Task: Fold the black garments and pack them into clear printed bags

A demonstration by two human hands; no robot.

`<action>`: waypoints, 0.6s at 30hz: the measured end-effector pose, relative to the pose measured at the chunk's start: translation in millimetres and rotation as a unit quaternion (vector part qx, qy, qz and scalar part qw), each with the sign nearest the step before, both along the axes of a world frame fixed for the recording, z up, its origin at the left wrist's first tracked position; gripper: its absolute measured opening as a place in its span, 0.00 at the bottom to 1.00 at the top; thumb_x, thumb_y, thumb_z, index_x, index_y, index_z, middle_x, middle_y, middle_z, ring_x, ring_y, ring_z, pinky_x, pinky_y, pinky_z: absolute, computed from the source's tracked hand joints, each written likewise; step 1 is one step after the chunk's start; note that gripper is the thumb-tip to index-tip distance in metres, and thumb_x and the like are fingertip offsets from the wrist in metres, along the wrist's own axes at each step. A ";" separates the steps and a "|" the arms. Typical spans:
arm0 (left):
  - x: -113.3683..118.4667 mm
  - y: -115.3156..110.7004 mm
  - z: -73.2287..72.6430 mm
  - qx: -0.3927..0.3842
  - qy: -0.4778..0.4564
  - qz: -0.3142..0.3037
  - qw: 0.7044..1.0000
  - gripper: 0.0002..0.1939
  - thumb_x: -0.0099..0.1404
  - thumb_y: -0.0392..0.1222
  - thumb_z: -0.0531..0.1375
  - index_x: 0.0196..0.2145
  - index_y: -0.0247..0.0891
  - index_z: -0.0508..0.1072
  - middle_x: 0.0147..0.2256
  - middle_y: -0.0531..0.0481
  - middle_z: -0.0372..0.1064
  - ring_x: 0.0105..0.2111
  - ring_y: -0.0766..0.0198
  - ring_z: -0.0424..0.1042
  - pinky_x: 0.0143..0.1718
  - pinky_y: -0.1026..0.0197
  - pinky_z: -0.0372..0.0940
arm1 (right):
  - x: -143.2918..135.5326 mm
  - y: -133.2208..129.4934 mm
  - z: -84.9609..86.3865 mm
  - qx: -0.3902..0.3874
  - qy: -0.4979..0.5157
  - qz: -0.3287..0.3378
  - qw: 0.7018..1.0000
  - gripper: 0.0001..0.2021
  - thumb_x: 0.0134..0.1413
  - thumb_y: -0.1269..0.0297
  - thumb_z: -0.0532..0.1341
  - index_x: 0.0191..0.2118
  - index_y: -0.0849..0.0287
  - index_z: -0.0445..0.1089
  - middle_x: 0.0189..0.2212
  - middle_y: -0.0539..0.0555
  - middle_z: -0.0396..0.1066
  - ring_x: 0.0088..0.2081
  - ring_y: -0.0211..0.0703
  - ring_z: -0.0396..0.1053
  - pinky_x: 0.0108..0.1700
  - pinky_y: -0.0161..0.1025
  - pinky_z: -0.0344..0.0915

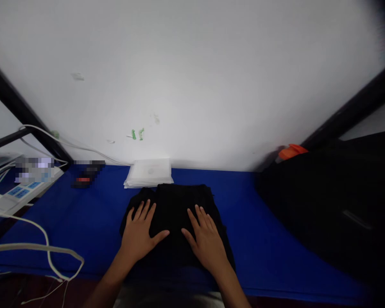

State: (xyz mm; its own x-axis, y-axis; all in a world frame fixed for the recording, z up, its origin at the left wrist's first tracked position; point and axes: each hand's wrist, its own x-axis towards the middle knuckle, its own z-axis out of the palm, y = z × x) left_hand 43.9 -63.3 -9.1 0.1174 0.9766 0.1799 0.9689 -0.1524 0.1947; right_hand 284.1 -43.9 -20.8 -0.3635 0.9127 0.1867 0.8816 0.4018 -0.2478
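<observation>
A folded black cloth item [176, 209], perhaps a garment, lies on the blue surface in front of me. Its exact kind cannot be made out. My left hand [137, 233] rests flat on its left part, fingers spread and pointing away from me. On the right part lies my right hand [207, 239], also flat, with the thumb held apart. Both thumbs point inward, with a strip of black cloth between them. Just behind the cloth sits a stack of thin white packets [149, 172], against the wall.
The blue surface [244, 231] meets a white wall [192, 77]. A large black bag-like shape [321, 201] fills the right, with something orange [292, 151] behind it. At left are a white power strip [27, 190], loose white cables [45, 248] and a blurred dark object [89, 173].
</observation>
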 end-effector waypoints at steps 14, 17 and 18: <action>-1.6 0.5 -1.9 0.007 -0.010 -0.005 1.000 0.44 0.62 0.71 0.51 0.65 0.37 0.57 0.65 0.36 0.53 0.65 0.41 0.53 0.62 0.36 0.47 | -1.5 1.3 0.8 0.001 0.001 0.000 1.000 0.33 0.66 0.44 0.48 0.66 0.61 0.55 0.67 0.66 0.51 0.68 0.58 0.47 0.64 0.59 0.54; -1.5 0.8 -1.6 0.011 -0.011 -0.006 1.000 0.44 0.62 0.71 0.51 0.65 0.38 0.57 0.65 0.37 0.54 0.64 0.42 0.53 0.62 0.37 0.47 | -1.5 1.6 1.0 0.006 0.003 -0.001 1.000 0.32 0.66 0.44 0.48 0.66 0.61 0.56 0.67 0.65 0.52 0.68 0.57 0.47 0.64 0.58 0.54; -1.6 0.9 -1.7 0.012 -0.011 -0.006 1.000 0.44 0.62 0.70 0.52 0.65 0.38 0.57 0.65 0.37 0.54 0.64 0.41 0.53 0.62 0.37 0.47 | -1.3 1.6 0.6 0.007 0.004 0.000 1.000 0.32 0.66 0.44 0.48 0.66 0.61 0.56 0.66 0.66 0.52 0.68 0.57 0.48 0.64 0.58 0.54</action>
State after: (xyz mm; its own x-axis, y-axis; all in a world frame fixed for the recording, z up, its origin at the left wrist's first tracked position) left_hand 42.3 -62.4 -10.8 0.1248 0.9706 0.2059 0.9624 -0.1688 0.2127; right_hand 282.8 -42.3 -20.2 -0.3626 0.9096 0.2028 0.8793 0.4061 -0.2489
